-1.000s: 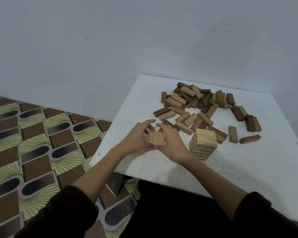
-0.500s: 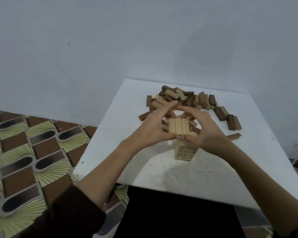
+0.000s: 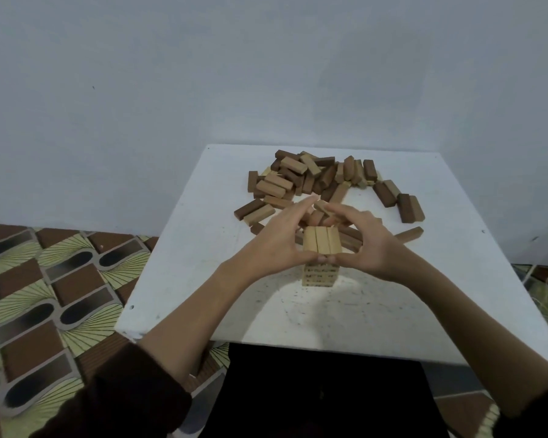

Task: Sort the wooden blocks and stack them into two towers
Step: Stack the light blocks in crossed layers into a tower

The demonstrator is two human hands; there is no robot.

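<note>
Left hand (image 3: 276, 245) and right hand (image 3: 370, 245), fingers curled, clasp three light blocks (image 3: 321, 239) between them atop the light tower (image 3: 319, 275), midway across the white table (image 3: 393, 311). The blocks seem to rest on it. The mixed pile (image 3: 314, 178) lies farther back.

White table (image 3: 393, 311), patterned floor (image 3: 45, 295)

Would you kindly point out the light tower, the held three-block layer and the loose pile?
light tower (image 3: 319, 275): head view, front face
three-block layer (image 3: 321, 239): head view, middle block's top
loose pile (image 3: 274, 188): head view, a light block
</note>
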